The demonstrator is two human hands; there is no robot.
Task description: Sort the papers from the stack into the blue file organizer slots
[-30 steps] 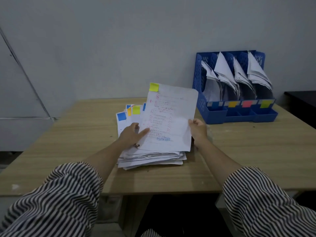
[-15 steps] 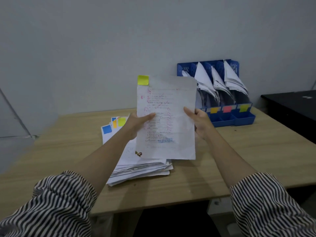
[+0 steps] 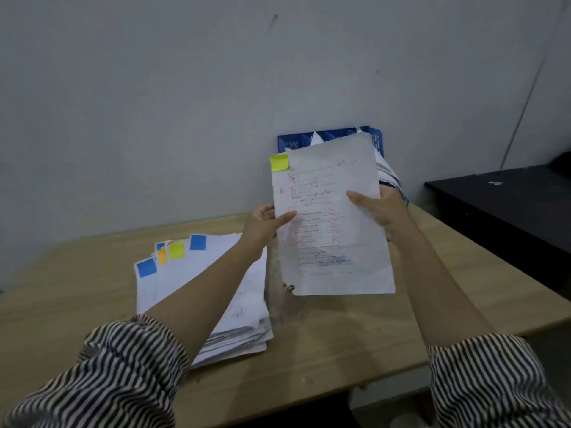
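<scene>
Papers (image 3: 386,173) fill the blue organizer (image 3: 327,138) behind the yellow-tagged sheet (image 3: 332,217) pinched by both hands, left (image 3: 262,225) and right (image 3: 381,210).

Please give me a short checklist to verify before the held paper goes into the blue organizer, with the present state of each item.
1. Both hands hold the sheet: left hand and right hand pinch its side edges. Ok.
2. Colour tag readable: yellow sticky note at its top left corner. Ok.
3. Matching slot label visible: blue organizer is mostly hidden behind the sheet. Cannot tell.
4. Room in the slot: cannot tell.
5. Remaining stack rests on the table. Ok.
</scene>
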